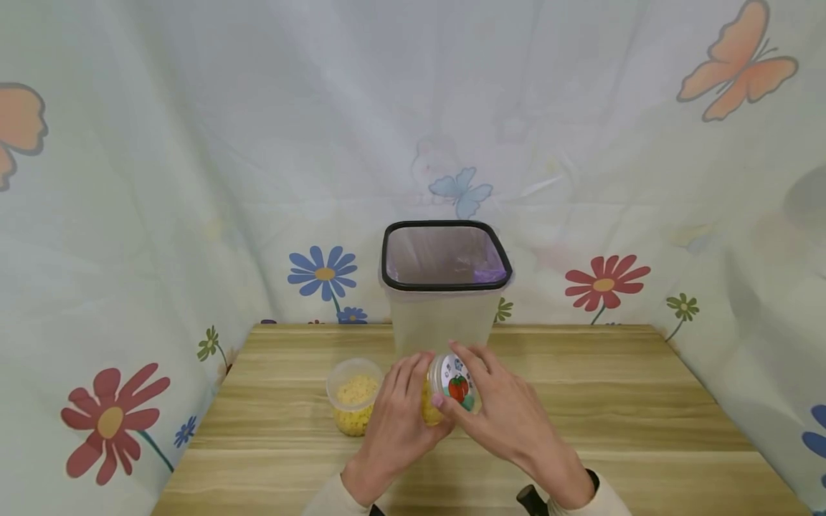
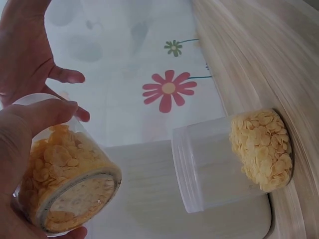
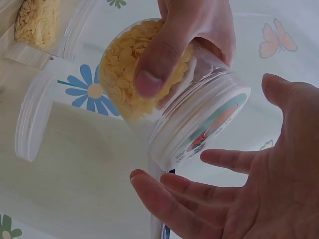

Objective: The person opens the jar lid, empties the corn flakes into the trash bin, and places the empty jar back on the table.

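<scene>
Soft, even, moderately bright light fills the head view, leaving only faint shading on the tabletop [image 1: 613, 401] around the fingers [image 1: 401, 380]. Beyond them, the cloth [image 1: 361, 129] looks greyish, with gentle fold shadows and a small pale streak. The left wrist view is hazy and low in contrast, its nearest fingers dull against the paler background. In the right wrist view, highlights edge the lid [image 3: 202, 122], with shaded fingers just beside it.

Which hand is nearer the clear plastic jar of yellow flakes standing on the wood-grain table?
Left. The left hand is just right of the standing jar, gripping another clear plastic jar of yellow flakes; the right hand is farther right, by its printed lid.
</scene>
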`<action>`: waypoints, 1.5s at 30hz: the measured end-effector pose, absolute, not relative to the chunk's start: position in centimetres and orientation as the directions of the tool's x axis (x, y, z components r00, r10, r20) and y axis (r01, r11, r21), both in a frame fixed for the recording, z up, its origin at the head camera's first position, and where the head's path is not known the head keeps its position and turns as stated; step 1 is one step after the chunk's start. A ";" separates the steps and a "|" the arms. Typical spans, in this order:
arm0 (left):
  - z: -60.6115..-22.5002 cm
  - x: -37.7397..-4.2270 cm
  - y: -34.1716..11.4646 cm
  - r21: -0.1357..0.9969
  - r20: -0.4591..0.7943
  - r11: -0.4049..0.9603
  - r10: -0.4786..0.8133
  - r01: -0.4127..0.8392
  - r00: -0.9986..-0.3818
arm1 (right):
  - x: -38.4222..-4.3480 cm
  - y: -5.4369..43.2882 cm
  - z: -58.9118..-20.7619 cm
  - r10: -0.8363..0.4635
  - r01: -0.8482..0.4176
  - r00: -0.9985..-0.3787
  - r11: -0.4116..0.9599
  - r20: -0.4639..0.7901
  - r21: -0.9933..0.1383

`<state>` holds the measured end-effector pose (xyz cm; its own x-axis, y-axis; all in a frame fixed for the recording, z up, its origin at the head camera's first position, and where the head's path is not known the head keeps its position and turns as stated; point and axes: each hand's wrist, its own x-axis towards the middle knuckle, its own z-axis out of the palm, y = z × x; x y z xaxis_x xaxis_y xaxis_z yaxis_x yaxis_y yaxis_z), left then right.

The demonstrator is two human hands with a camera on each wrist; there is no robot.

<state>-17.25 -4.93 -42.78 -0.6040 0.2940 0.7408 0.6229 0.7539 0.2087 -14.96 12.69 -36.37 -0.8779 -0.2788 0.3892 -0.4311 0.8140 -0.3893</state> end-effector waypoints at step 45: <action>-42.9 -17.2 -5.3 0.187 0.739 0.752 0.317 0.632 -0.595 | -15.9 14.7 -36.8 -0.635 -0.791 -0.605 0.549 0.480 -0.271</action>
<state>-17.16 -5.27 -42.88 -0.5950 0.3166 0.7388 0.6319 0.7523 0.1865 -15.92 14.68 -36.84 -0.6054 -0.6349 0.4799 -0.7906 0.5492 -0.2708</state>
